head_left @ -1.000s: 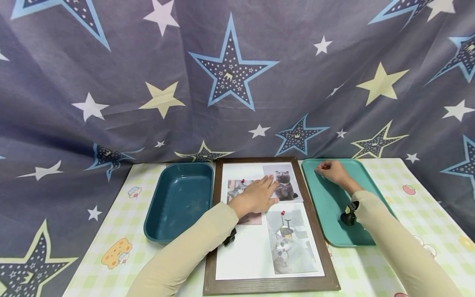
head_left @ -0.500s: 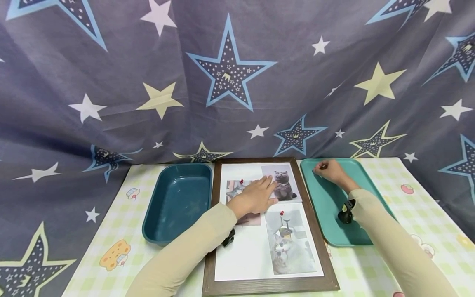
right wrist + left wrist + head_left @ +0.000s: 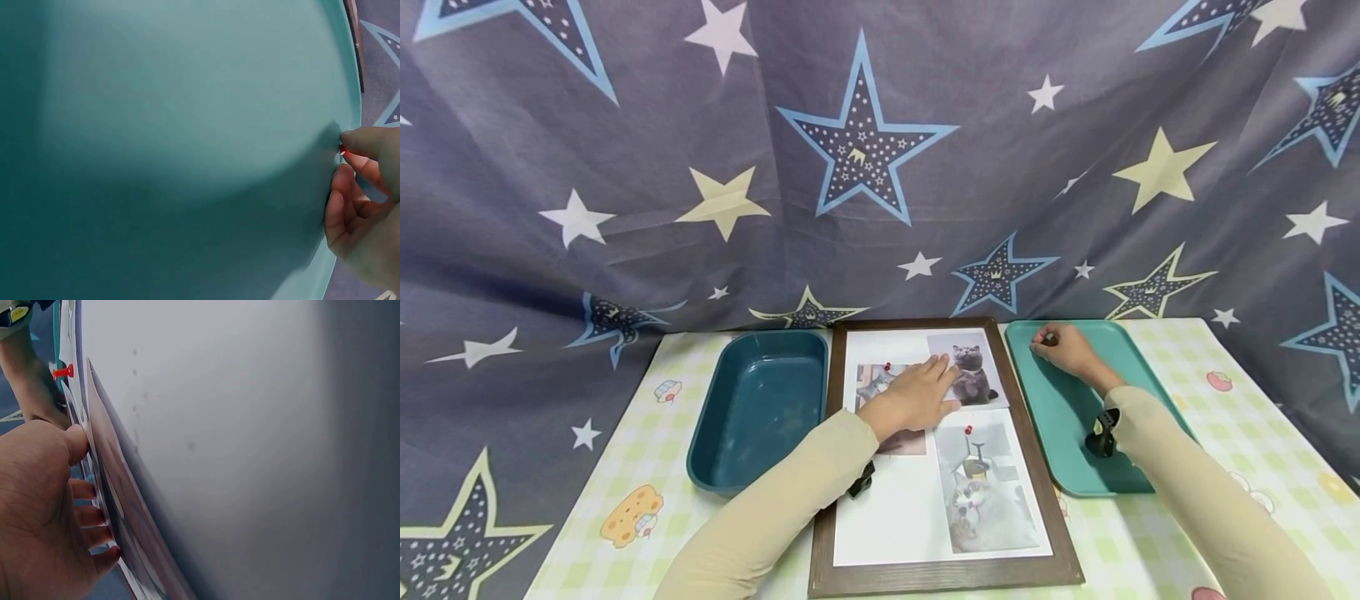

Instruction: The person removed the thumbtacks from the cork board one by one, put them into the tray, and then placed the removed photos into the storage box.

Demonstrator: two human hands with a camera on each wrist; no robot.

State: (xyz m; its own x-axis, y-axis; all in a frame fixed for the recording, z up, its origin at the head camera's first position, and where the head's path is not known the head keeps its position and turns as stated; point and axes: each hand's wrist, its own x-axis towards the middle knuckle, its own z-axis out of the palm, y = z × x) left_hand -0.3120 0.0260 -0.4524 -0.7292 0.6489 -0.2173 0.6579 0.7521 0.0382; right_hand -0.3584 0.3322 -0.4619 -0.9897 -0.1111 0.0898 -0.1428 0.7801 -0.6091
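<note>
My left hand lies with straight fingers across the framed white board. Its fingertips press on the grey cat photo at the upper right. Under the same hand is a second cat photo, partly covered, with a red push pin at its top. Lower right on the board, a third cat photo carries another red push pin. Over the far left corner of the green tray, my right hand pinches a red push pin between thumb and forefinger.
A dark teal basin stands left of the board. The board's brown wooden frame sits between basin and tray on a checked tablecloth. A star-patterned curtain hangs behind the table.
My right hand stays at the tray's far left corner, its fingers shifting slightly. The left hand keeps its place on the photos. The head view has drifted a little.
</note>
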